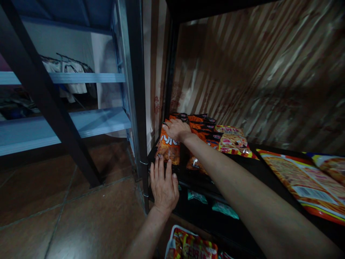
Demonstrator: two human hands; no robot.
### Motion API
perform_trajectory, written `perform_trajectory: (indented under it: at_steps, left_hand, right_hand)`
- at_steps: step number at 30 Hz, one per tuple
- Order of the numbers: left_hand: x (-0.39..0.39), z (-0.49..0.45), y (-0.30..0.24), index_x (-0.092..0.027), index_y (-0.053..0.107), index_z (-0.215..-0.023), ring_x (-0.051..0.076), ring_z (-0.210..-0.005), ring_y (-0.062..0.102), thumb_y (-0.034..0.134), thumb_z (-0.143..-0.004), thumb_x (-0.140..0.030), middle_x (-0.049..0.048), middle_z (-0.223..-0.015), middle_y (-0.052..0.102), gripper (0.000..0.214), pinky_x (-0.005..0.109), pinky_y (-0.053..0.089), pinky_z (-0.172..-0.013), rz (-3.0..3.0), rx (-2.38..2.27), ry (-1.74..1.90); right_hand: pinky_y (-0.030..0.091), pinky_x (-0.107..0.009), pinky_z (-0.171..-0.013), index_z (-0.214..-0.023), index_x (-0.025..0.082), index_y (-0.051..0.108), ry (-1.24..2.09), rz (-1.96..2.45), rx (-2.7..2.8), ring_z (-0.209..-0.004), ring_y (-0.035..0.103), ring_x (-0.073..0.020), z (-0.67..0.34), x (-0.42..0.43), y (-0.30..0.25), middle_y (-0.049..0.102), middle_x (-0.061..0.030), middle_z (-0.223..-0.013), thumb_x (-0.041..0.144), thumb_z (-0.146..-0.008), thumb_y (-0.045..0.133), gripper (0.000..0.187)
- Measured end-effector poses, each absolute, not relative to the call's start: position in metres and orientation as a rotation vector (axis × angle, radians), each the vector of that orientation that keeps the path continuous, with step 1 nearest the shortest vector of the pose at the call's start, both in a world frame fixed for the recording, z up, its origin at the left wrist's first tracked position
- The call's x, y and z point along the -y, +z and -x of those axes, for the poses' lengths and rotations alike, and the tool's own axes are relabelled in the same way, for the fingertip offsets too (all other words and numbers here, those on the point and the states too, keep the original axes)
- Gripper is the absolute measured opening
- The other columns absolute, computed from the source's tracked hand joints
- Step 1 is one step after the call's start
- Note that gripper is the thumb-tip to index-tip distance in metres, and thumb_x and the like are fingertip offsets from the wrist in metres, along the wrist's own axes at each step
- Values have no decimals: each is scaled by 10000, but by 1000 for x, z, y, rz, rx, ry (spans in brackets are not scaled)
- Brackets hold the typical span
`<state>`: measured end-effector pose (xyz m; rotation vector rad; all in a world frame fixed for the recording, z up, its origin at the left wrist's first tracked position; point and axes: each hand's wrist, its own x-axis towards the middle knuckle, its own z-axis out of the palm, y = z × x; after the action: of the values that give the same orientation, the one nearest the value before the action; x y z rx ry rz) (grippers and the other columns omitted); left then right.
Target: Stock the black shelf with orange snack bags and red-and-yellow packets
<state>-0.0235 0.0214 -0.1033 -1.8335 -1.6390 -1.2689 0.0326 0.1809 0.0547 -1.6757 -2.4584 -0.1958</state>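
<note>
My left hand (pixel 163 183) lies flat with fingers stretched out against the lower front of an orange snack bag (pixel 168 147) that stands at the left end of a black shelf (pixel 242 169). My right hand (pixel 176 129) reaches across the shelf and rests on top of the same front bag, fingers curled over its upper edge. Behind it stands a row of several more orange snack bags (pixel 201 124). Whether the right hand actually grips the bag is unclear.
Red and yellow packets (pixel 233 142) lie next to the orange row, and large flat packets (pixel 302 180) lie at the shelf's right. Teal packets (pixel 225 209) sit on a lower shelf, more snacks (pixel 190 246) below. A black upright post (pixel 140 108), blue shelving (pixel 81 124) and tiled floor lie left.
</note>
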Motion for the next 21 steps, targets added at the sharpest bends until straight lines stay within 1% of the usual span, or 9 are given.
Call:
perform_trajectory:
  at_steps: [3,6,14,21]
  left_hand:
    - [-21,23,-102,-109,446,-1354,297,-1417,261,454,-885,-154,198,-1461,403,471,549,308,-1103,1827,1640,-1269]
    - [-21,23,-101,-107,452,-1349,296,-1416,265,454,-883,-153,197,-1461,403,468,545,308,-1105,1830,1655,-1264]
    - [-20,22,-99,-122,442,-1360,291,-1416,263,450,-886,-159,181,-1470,397,475,542,309,-1106,1836,1683,-1253]
    - [-21,22,-100,-136,439,-1366,289,-1417,263,458,-879,-165,167,-1476,393,488,544,290,-1117,1855,1682,-1291]
  right_hand:
    - [367,-467,-998,-1256,165,585,-224,1697,2455,-1250,446,-327,-30,-179,57,534,-136,-1347,454,-950,210,563]
    - [365,-461,-994,-1223,135,610,-237,1722,2455,-1229,457,-344,-29,-179,59,549,-149,-1320,441,-943,225,566]
    - [341,-445,-1021,-1243,153,593,-262,1712,2455,-1249,446,-321,-29,-179,58,532,-130,-1349,430,-943,247,536]
    - [370,-440,-990,-1203,135,626,-301,1670,2464,-1200,489,-323,-29,-185,54,575,-153,-1285,418,-937,255,537]
